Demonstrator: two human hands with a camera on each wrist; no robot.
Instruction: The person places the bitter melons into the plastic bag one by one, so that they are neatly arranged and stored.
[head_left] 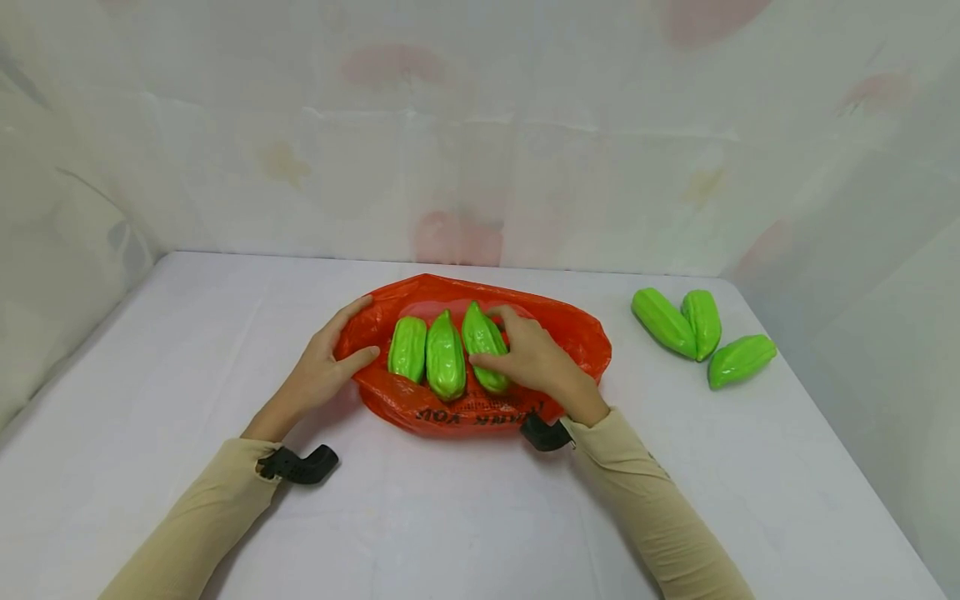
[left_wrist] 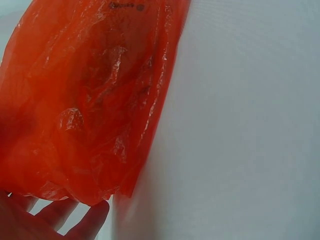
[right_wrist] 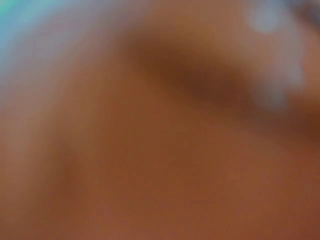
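A red plastic bag point(head_left: 420, 417) with dark lettering lies spread open at the middle of the table, three ribbed, bright-green fruits in its mouth. On its left side my left hand point(head_left: 324, 367) holds the bag's edge, thumb toward the inside. The left wrist view shows my left hand's fingers point(left_wrist: 92, 220) at the border of the crinkled plastic. My right hand point(head_left: 536, 354) grips the rightmost fruit point(head_left: 483, 342), thumb on its near side and fingers over the far side. Beside it lie the middle fruit point(head_left: 446, 358) and the left fruit point(head_left: 407, 350). Blurred skin fills the right wrist view.
At the table's right side lie three more ribbed green fruits point(head_left: 663, 323), two touching and one nearer the edge. A white cloth point(head_left: 450, 517) covers the table. Behind it hangs a pale patterned curtain point(head_left: 525, 183). Black wrist mounts point(head_left: 300, 465) sit at both cuffs.
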